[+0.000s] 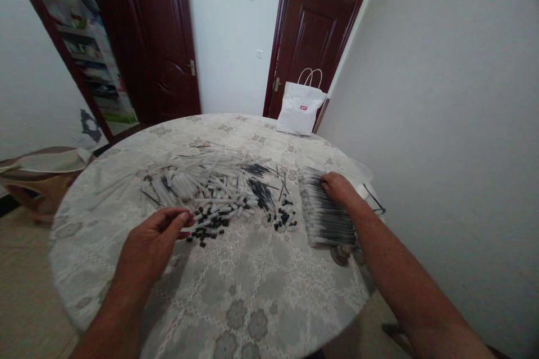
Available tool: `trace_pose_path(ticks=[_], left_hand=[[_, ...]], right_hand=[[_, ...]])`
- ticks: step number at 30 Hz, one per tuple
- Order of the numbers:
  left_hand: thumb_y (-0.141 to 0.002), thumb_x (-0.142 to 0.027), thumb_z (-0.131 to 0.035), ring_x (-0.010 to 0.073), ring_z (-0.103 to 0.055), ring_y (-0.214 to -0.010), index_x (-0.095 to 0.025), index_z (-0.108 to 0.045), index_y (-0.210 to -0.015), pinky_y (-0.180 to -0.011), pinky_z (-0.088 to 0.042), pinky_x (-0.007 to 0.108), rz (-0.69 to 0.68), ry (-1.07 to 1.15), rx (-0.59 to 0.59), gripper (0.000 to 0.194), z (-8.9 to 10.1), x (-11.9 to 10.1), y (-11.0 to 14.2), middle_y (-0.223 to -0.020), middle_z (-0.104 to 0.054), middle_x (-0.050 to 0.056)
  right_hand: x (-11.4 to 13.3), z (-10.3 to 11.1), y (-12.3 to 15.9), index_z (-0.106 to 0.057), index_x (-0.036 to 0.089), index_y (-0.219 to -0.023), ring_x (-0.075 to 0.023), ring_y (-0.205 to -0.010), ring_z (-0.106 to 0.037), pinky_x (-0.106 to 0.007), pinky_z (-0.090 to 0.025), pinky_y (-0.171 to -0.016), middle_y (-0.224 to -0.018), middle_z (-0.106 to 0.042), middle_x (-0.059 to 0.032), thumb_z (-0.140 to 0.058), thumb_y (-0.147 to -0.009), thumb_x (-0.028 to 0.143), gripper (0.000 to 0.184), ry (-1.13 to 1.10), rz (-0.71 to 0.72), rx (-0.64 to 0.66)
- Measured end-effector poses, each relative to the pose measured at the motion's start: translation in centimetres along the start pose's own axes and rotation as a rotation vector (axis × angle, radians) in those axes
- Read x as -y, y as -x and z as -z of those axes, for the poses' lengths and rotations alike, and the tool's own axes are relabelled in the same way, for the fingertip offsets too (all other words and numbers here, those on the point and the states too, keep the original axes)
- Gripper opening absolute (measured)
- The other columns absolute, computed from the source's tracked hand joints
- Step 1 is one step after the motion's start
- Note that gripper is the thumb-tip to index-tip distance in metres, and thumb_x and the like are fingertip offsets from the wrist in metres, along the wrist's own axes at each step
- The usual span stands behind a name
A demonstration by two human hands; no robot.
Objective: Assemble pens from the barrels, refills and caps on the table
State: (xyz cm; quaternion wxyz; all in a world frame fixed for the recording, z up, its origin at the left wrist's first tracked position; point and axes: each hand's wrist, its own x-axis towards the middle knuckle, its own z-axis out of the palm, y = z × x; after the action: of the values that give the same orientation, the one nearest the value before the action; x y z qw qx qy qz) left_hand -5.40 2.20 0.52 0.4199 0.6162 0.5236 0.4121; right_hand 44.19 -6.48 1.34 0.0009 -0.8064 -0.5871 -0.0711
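Observation:
My right hand [338, 188] reaches over a neat stack of thin grey and white pens [322, 213] at the table's right side. Its fingers are closed at the far part of the stack, on a pen there. My left hand [155, 233] hovers at the near left of a pile of small black caps [206, 227], thumb and forefinger pinched together. What lies in that pinch is too small to make out. Behind the caps spread many loose white pen barrels [189, 174]. Thin black sticks [261, 193] lie in bunches between the barrels and the stack, with more black pieces [284, 216] nearby.
A round table [236, 280] with a patterned cloth carries everything. At its back edge stands a white paper bag [301, 109]. A small round object [340, 255] sits by the stack's near end, and dark-framed glasses [374, 200] lie beyond my right forearm. A stool [42, 174] stands left.

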Motion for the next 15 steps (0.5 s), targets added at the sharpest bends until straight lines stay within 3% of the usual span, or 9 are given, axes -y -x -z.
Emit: trace_pose_path(ticks=[11, 15], left_hand=[[-0.079, -0.046, -0.070, 0.0244, -0.072, -0.082, -0.021, -0.075, -0.089, -0.066, -0.057, 0.029, -0.054, 0.042, -0.101, 0.027, 0.3, 0.0, 0.2, -0.088, -0.077, 0.007], [-0.081, -0.043, -0.068, 0.0249, -0.071, -0.084, -0.020, -0.075, -0.092, -0.064, -0.055, 0.029, -0.066, 0.011, -0.155, 0.026, 0.6, 1.4, -0.7, -0.088, -0.076, 0.008]], right_hand=[[0.4, 0.8, 1.3, -0.073, 0.013, -0.120, -0.0261, -0.106, -0.066, -0.032, -0.045, -0.093, -0.115, -0.071, -0.0171, -0.049, -0.096, 0.019, 0.034, 0.063, 0.064, 0.005], [2.8, 2.0, 1.7, -0.073, 0.016, -0.117, -0.0262, -0.102, -0.067, -0.033, -0.047, -0.088, -0.112, -0.072, -0.0152, -0.048, -0.098, 0.024, 0.033, 0.041, 0.139, -0.082]])
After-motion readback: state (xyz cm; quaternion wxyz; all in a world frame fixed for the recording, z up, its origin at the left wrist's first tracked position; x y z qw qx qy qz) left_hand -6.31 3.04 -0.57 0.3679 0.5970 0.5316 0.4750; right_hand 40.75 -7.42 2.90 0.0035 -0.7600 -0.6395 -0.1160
